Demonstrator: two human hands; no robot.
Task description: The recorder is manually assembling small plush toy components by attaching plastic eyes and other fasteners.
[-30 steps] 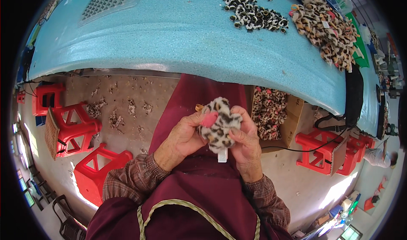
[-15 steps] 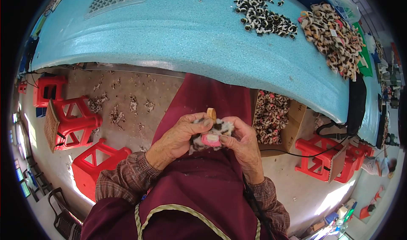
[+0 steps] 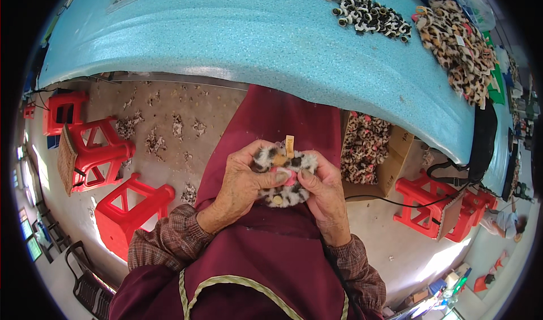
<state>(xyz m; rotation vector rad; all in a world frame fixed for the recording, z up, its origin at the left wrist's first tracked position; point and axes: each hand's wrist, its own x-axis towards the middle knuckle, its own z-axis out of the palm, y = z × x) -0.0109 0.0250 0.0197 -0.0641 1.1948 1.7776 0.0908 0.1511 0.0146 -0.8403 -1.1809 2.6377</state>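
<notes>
Above my lap, a small spotted plush piece [image 3: 287, 197] in white, black and tan is held between both hands. It has a pink patch in its middle and a yellowish fabric tag [image 3: 289, 146] standing up from its far edge. My left hand [image 3: 240, 178] grips its left side, the thumb pressed on the pink patch. From the right, my right hand [image 3: 325, 190] pinches it, its thumb near the same patch and its fingers behind. A small round pale disc [image 3: 278, 199] shows on the near part of the plush.
A blue table [image 3: 226, 43] spans the far side, bearing black-and-white small parts [image 3: 370, 14] and a heap of spotted plush pieces [image 3: 458, 48]. A cardboard box [image 3: 399, 156] of plush pieces stands below it. Red stools [image 3: 127, 218] flank me, and scraps [image 3: 154, 142] litter the floor.
The plush piece has been turned and spread open between my hands, showing more spotted fur. Its tag now stands upright. My left thumb has moved onto the pink patch.
</notes>
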